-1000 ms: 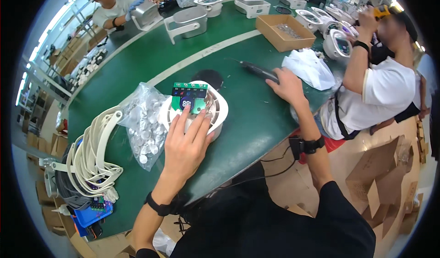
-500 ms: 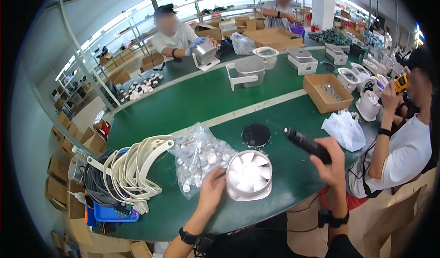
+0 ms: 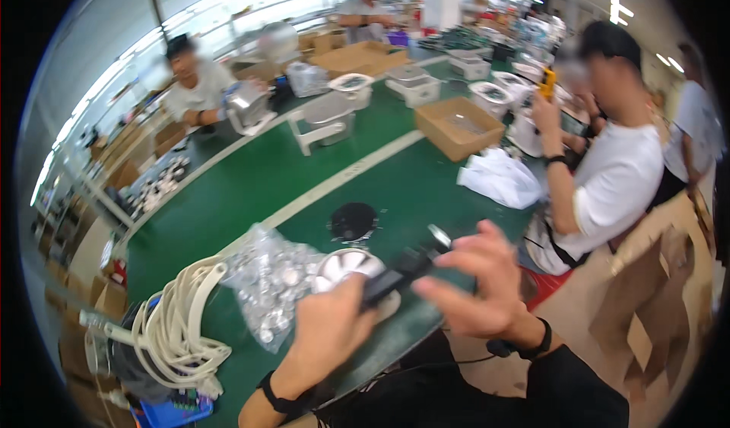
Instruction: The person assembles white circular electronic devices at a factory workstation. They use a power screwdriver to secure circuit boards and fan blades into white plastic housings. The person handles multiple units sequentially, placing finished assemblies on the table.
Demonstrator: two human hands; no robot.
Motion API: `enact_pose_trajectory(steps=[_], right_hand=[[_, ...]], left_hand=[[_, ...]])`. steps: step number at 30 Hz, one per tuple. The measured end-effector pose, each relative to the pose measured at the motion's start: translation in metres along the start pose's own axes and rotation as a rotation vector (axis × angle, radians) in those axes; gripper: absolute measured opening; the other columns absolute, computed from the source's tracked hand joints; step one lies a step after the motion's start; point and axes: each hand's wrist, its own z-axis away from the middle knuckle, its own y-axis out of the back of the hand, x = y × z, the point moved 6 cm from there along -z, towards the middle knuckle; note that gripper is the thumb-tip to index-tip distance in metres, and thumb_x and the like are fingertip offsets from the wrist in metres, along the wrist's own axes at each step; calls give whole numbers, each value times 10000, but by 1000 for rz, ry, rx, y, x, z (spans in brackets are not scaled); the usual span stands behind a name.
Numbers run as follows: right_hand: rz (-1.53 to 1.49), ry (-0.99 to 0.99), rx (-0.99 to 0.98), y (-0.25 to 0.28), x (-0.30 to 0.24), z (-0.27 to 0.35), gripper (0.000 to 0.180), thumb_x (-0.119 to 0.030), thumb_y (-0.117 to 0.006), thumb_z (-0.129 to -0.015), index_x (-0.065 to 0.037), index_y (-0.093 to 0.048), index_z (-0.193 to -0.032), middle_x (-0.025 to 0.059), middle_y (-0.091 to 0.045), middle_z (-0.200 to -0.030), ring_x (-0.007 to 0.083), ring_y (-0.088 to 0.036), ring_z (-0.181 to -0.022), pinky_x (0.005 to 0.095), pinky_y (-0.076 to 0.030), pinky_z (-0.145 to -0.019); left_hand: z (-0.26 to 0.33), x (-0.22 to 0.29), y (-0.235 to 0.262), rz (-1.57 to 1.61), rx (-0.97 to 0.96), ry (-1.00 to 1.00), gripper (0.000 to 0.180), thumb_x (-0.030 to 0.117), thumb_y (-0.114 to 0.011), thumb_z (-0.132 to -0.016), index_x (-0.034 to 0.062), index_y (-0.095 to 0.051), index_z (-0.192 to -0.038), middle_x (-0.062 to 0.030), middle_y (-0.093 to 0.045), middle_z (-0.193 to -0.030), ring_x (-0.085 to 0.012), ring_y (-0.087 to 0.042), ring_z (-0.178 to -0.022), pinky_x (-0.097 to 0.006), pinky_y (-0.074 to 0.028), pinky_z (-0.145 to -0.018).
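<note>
table (image 3: 251, 192): green, white stripe
fan (image 3: 346, 267): white
tool (image 3: 399, 267): black
bag (image 3: 270, 276): clear, silvery bits
disc (image 3: 353, 220): black
cables (image 3: 179, 329): cream
box (image 3: 460, 127): brown

A clear plastic bag of small silvery parts (image 3: 270, 283) lies on the green table's near left; a white bag (image 3: 499, 178) rests right. An open brown carton (image 3: 458, 126) stands behind it.

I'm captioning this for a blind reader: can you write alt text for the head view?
A person's left hand rests on a white round fan part on a green table, while the right hand hovers by a blurred dark tool. A clear bag of small metal parts lies alongside.
</note>
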Motion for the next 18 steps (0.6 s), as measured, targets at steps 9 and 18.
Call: enact_pose_trajectory(steps=[9, 18], right_hand=[[-1120, -899, 183, -63, -28, 40, 837, -166, -755, -924, 47, -240, -1548, 176, -469, -1467, 221, -455, -1373, 382, -388, -1137], [-1231, -848, 132, -81, 41, 9, 504, -157, -562, -1020, 71, -375, -1429, 79, -607, -779, 170, -637, -675, 315, -543, -682]], left_hand=[[-5, 50, -30, 317, 314, -272, 693, 1, -722, -806, -52, -389, -1412, -253, -530, -1302, -394, -578, -1136, -459, -480, -954], [1, -6, 9, 303, 123, -339, 544, 125, -825, -732, 35, -625, -1230, -130, -668, -1157, -358, -631, -1074, -425, -511, -926]])
